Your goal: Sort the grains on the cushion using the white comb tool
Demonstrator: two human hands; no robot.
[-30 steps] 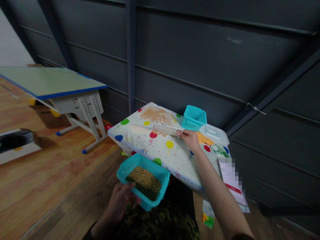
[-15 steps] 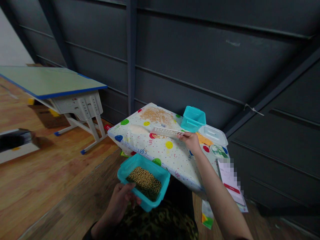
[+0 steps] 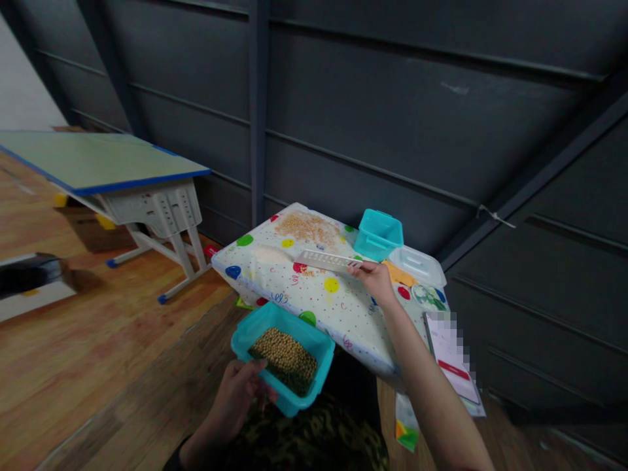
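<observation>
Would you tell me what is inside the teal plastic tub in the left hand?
The teal rectangular plastic tub in the left hand holds a heap of small tan round beans. They cover its floor, so anything beneath them cannot be seen.

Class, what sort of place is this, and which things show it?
Probably a classroom or activity room: a school desk stands on the wooden floor, and a table's dotted tablecloth lies beside a dark panelled wall.

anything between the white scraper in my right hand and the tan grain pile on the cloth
Nothing visible: only bare dotted cloth separates the white scraper in the right hand from the grain pile. A whitish heap sits aside, by the scraper's tip.
</observation>
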